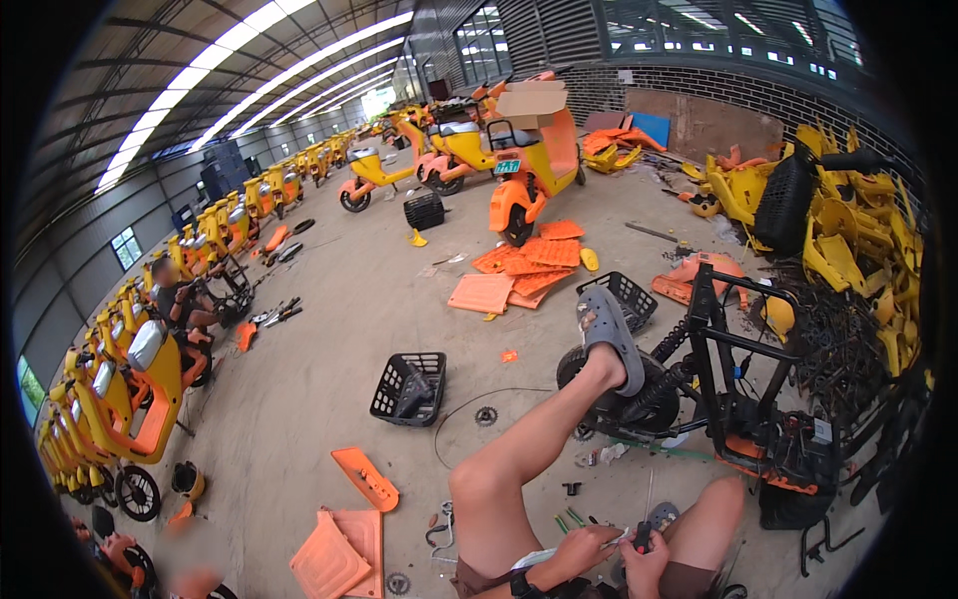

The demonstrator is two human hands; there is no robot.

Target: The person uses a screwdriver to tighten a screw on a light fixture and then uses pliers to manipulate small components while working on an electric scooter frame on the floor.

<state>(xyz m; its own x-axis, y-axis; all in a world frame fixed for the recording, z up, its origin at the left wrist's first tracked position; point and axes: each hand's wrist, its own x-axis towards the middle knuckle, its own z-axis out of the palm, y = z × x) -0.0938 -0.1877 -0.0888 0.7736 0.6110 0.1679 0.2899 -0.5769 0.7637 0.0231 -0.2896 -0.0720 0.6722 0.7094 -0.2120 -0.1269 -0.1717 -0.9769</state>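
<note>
My right hand [649, 567] is closed around the dark and red handle of a screwdriver [643, 537], whose thin shaft points up and away. Beside it, my left hand [584, 551] has its fingers pinched together near the handle. Something small and pale shows at those fingertips, too small to name. Both hands are low in front of me, between my bent legs. A stripped scooter frame [707, 374] lies to the right, and my clog [611, 334] rests against its rear wheel [639, 399]. Green-handled tools [571, 519] lie on the floor just beyond my left hand.
A black basket [409, 389] stands ahead, near orange panels [339, 554] and a sprocket [486, 416]. More orange panels [529, 262] are stacked farther off. Yellow body parts [838, 240] pile up at the right wall. Scooters [140, 399] line the left, where another person [180, 299] sits.
</note>
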